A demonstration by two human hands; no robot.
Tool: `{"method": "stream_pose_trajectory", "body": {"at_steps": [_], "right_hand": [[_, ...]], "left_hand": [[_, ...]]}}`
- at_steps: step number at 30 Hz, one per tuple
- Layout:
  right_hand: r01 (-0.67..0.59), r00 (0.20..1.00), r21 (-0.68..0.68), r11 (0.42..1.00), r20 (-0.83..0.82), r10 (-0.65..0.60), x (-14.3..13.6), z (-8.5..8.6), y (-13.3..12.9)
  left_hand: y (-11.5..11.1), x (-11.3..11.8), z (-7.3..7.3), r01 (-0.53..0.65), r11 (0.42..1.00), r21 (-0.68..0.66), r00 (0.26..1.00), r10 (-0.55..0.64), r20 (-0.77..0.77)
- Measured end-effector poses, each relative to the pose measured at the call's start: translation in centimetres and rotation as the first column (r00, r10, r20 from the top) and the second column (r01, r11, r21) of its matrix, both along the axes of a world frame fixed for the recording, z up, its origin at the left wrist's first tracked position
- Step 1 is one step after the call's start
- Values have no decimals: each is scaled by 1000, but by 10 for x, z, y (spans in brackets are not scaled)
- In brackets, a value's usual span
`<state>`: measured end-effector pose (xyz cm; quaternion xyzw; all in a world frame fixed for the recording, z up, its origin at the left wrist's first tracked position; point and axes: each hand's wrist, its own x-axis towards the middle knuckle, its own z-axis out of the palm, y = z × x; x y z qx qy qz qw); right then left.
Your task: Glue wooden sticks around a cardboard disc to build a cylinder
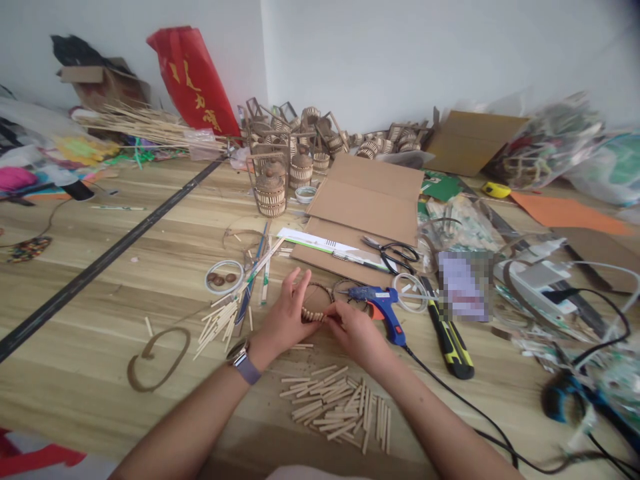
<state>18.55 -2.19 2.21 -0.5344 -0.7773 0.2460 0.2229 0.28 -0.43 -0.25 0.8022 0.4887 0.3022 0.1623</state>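
A brown ring (313, 315) with short pale wooden sticks along its near edge is between my hands, above the table. My left hand (286, 313) holds it from the left, thumb at the near side and fingers raised at the far side. My right hand (354, 328) is closed in a pinch at the ring's right edge; what its fingertips hold is hidden. Right of the ring lies a blue glue gun (379, 307) with an orange trigger. A pile of short wooden sticks (333, 403) lies below my hands, and longer sticks (220, 325) lie to the left.
Scissors (395, 253) rest on cardboard (370, 197) beyond my hands. A yellow-black utility knife (450, 340) and a cord lie right. Tape rolls (224, 277) and a curled brown strip (160, 360) lie around. Small lidded wooden buckets (271, 190) stand at the back.
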Motion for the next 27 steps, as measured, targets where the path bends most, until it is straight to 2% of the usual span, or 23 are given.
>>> {"method": "stream_pose_trajectory", "body": {"at_steps": [7,14,20,24,27], "right_hand": [[-24,999,60,998,36,22,1,1,-1],[-66,989,124,990,140,48,2,-6,1],[-74,985,143,987,167,49,2,-10,1],[-88,983,159,983,171,61,1,-8,-1],[-125,982,219,968,168,89,4,-2,-2]], "left_hand": [[1,0,-1,6,1000,-22,1000,-6,21],[2,0,0,16,1000,-12,1000,-16,23],[1,0,1,19,1000,-4,1000,-19,20],[1,0,1,21,1000,-12,1000,-21,21],[1,-1,1,34,999,-13,999,-33,26]]}}
